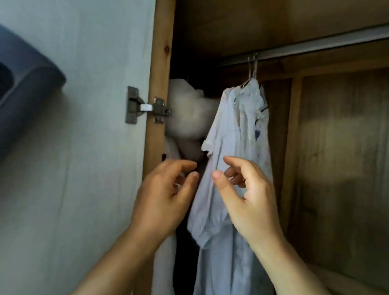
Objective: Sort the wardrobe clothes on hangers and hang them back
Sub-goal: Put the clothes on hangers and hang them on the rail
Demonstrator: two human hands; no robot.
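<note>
The pale blue dress hung on a thin wire hanger from the metal rail, toward the rail's left end inside the wardrobe, w/ at least one more light garment on the hangers beside it. A white fluffy bundle sat behind it, near the wardrobe's left wall.

The left hand hovered just left of the dress's sleeve, fingers loosely curled, thumb near the cloth; no clear grip, so it looked open and empty. The right hand was in front of the dress, thumb up, fingers half bent, also holding nothing; whether its fingertips touched the fabric couldn't be told.

Handling, as a judgement: the dress looked thin, soft and light, prob. cotton, so it would drape, bunch and slip off a narrow wire hanger easily. Best taken at the hanger hook or the shoulders, not the sleeve or skirt, since pulling low would tilt the hanger and could slide the dress off. One hand on the hook, the other gathering the body, would keep it tidy.

The wardrobe door stood open at left, its hinge showing.
</note>
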